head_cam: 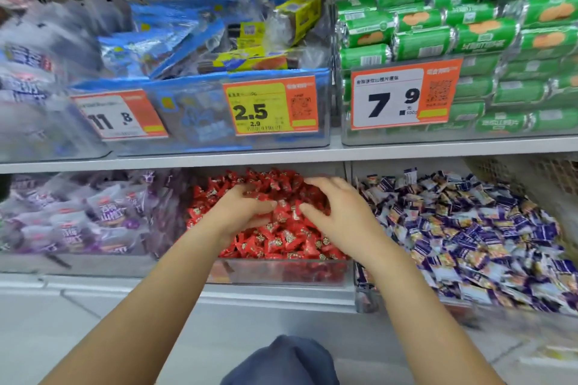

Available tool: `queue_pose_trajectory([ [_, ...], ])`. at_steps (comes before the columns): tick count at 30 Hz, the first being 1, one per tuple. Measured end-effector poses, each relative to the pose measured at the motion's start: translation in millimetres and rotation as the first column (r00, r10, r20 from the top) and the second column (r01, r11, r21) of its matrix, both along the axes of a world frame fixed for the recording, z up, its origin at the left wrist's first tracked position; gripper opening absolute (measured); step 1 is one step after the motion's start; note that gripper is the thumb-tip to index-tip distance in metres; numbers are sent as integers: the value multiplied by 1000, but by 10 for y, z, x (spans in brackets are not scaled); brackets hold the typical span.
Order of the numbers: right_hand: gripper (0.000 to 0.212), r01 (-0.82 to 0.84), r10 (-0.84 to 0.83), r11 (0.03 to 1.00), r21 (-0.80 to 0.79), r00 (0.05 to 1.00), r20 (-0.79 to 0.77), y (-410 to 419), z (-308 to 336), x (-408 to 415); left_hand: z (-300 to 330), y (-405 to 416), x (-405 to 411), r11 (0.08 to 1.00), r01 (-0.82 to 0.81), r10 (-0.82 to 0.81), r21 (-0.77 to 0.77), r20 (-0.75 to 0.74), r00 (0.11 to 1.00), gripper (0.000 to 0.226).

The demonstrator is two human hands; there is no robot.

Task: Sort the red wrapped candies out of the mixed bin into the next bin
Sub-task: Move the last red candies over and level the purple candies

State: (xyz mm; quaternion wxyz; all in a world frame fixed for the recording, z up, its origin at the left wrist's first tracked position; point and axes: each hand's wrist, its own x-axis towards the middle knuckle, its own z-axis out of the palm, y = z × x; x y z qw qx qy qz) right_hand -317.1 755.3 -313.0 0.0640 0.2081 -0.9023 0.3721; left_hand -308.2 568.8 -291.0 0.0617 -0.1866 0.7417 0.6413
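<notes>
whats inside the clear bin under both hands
Red wrapped candies heaped in the clear bin. The left hand and right hand cover part of the heap; deeper layers are hidden.

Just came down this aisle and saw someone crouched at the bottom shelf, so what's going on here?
A person is working with both bare hands in the bin of red wrapped candies on the lower shelf. The left hand has its fingers curled into the pile, seemingly gathering candies; the right hand lies spread over them, near the divider. The next bin to the right holds blue and white wrapped candies. No red pieces are clearly visible among those.
</notes>
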Motion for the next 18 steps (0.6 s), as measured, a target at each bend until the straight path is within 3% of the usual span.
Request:
queue_pose_trajectory([
  [1, 43, 23, -23, 1000, -15, 1000, 4, 89, 8, -3, -17, -47, 0, 1000, -5, 5, -24, -11, 1000, 63],
  [3, 34, 79, -78, 997, -20, 996, 33, 287, 1, -6, -46, -123, 10, 956, 46, -52, -289, -14, 999, 65],
  [5, 31, 142, -140, 990, -26, 988, 61, 465, -21, 12, -47, -72, 66, 779, 130, -165, -614, -1, 986, 56],
  [7, 35, 185, -185, 983, 6, 980, 70, 595, -46, 55, -116, 97, 126, 594, 204, -334, -778, -8, 943, 54],
  [9, 45, 173, -177, 984, 50, 979, 102, 679, -65, 126, -244, 320, 124, 486, 295, -471, -823, 38, 881, 62],
  [11, 53, 134, -146, 988, 80, 974, 175, 705, -96, 218, -412, 499, 37, 335, 397, -520, -854, 184, 834, 71],
  [15, 55, 31, -75, 982, 185, 969, 236, 631, -214, 325, -636, 516, -237, 160, 436, -498, -886, 309, 810, 70],
  [18, 53, 30, -76, 984, 178, 963, 257, 608, -238, 295, -674, 224, -433, 91, 397, -404, -913, 330, 853, 66],
])
